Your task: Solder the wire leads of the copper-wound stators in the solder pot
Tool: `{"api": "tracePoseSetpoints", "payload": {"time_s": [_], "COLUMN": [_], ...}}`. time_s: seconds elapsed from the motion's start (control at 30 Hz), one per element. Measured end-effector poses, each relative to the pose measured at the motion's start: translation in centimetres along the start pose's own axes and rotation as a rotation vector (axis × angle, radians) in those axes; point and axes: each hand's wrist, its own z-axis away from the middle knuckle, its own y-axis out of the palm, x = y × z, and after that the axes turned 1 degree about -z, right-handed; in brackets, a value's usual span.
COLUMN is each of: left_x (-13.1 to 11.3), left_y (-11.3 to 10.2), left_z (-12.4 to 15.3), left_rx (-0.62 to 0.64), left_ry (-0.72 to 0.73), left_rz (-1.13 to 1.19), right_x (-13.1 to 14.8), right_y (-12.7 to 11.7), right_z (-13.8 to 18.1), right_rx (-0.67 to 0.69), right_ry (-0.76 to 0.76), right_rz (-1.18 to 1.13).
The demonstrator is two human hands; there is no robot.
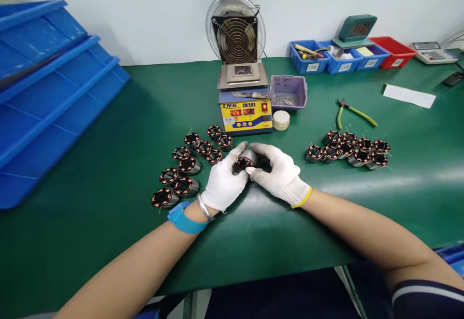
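Between both gloved hands is a motor stator (248,157), a steel ring with copper windings inside. My left hand (226,176), in a white glove, closes round its left side. My right hand (275,169), gloved too, grips the right side, with thumb and fingers on the ring. Part of the stator is hidden by the fingers. Several like stators (189,165) stand in a loose group to the left of my left hand. Another group of stators (358,156) is on the right, with thin wire ends sticking out.
Behind my hands stands a yellow and blue solder pot (246,111) with a fan (237,38) at its back. Beside it are a purple bin (304,97) and a round white tin (281,120). Green-handled cutters (357,115) lie at right. Blue trays (54,111) lean at left.
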Motion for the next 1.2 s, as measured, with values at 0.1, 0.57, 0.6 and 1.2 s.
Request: {"api": "tracePoseSetpoints", "payload": {"time_s": [0.1, 0.57, 0.6, 1.2], "left_x": [-0.7, -2.8, -2.8, -2.3], "left_y": [-0.7, -4.0, -4.3, -3.8], "left_z": [-0.3, 0.6, 0.7, 0.0], "left_rx": [0.041, 0.153, 0.053, -0.344], "left_ry": [-0.094, -0.247, -0.242, -0.020], "left_rz": [-0.034, 0.367, 0.387, 0.358], "right_x": [-0.4, -0.9, -0.9, -0.3], "right_y": [-0.5, -0.8, -0.9, -0.7], "right_z": [0.2, -0.6, -0.7, 0.0], "right_rx": [-0.030, -0.073, -0.083, -0.057], "right_ry": [-0.067, 0.071, 0.087, 0.024], "right_rz": [0.132, -0.047, -0.061, 0.050]}}
